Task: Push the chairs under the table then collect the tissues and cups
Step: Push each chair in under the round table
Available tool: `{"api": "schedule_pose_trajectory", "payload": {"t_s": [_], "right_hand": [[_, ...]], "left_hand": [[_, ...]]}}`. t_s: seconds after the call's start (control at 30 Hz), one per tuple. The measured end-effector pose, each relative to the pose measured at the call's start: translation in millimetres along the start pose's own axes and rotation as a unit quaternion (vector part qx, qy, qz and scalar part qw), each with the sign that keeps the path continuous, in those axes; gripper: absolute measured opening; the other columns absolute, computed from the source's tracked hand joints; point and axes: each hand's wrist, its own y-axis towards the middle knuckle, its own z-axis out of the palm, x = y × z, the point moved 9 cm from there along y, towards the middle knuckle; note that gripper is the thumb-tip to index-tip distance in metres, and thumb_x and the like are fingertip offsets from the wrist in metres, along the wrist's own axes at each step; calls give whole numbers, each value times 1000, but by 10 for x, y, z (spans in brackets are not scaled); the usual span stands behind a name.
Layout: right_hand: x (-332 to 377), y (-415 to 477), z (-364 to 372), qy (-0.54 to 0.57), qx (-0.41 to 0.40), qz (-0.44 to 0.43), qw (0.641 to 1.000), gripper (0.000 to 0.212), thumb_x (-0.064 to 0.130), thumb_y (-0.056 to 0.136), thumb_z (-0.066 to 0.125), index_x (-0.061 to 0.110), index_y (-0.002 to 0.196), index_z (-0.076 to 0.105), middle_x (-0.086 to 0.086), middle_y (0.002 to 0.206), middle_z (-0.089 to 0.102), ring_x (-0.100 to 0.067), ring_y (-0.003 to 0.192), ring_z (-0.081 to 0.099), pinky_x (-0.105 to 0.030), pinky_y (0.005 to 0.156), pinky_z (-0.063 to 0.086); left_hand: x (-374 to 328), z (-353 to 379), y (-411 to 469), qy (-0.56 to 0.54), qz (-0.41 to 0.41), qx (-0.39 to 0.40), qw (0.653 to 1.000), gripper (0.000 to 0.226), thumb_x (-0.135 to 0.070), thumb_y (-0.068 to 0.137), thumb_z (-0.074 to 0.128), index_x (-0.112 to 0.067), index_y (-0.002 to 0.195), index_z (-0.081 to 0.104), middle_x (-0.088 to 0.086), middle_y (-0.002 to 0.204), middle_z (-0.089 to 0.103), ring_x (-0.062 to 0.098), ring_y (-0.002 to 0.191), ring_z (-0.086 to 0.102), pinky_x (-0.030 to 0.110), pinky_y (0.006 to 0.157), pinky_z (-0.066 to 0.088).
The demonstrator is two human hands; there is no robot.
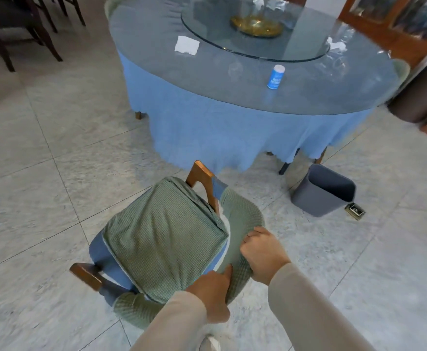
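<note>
The wooden chair with a green waffle-textured cushion and matching green curved backrest cover (166, 239) stands on the pale marble-tiled floor (42, 188), apart from the table, its seat front facing the tablecloth. Both hands grip the top of the backrest: the left hand (212, 295) has its fingers wrapped over the rim with the thumb pressed on the inner side, and the right hand (263, 254) is closed in a fist around the rim just beside it. Both arms wear beige sleeves.

Beyond the chair is the round glass-topped table draped in a light blue cloth (232, 127). On the glass lie a flat white tissue (187, 45) near the left edge of the glass turntable (255, 50), a blue and white paper cup (275, 77) standing nearer the front rim, and a crumpled white tissue (335, 44) at the right, on the turntable's edge. A grey plastic waste bin (321, 191) sits on the floor to the right of the chair, near the table's hem. Dark wooden chairs (12, 29) stand at far left.
</note>
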Motion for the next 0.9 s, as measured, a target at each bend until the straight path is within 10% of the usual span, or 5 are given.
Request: {"api": "schedule_pose_trajectory", "payload": {"t_s": [0.2, 0.53, 0.67, 0.77, 0.9], "right_hand": [[755, -563, -22, 71, 0, 72, 995, 17, 15, 81, 60, 23, 73, 48, -3, 86, 69, -28, 87, 65, -37, 100, 42], [2443, -778, -318, 158, 42, 71, 984, 12, 18, 87, 68, 17, 99, 67, -4, 90, 63, -28, 92, 61, -44, 94, 43], [3221, -600, -570, 197, 31, 74, 977, 9, 15, 90, 65, 16, 99, 61, -3, 81, 52, -23, 77, 51, -35, 71, 39], [3691, -442, -761, 235, 13, 102, 967, 15, 15, 93, 61, 14, 109, 64, -4, 89, 59, -25, 84, 57, -40, 80, 46], [3974, -550, -664, 279, 33, 214, 935, 35, 34, 94, 60, 16, 124, 58, -5, 117, 63, -30, 115, 55, -59, 105, 34]], "left_hand": [[366, 427, -642, 45, 27, 7, 999, 73, -17, 70, 51, -40, 137, 33, -3, 81, 51, 24, 72, 62, 38, 60, 56], [1571, 585, -1819, 156, 57, 41, 985, 91, -7, 77, 53, -62, 143, 24, -7, 125, 62, 20, 113, 60, 36, 92, 53], [2378, 374, -2205, 183, 5, 20, 983, 78, -1, 76, 49, -55, 132, 49, -16, 105, 67, 11, 94, 60, 26, 80, 52], [2899, 137, -2450, 194, -18, -41, 980, 72, 2, 71, 43, -50, 117, 61, -15, 85, 65, 10, 80, 59, 23, 69, 46], [3223, 89, -2659, 152, -71, -159, 973, 53, -1, 71, 49, -41, 103, 64, -19, 91, 61, 12, 108, 56, 52, 105, 29]]}}
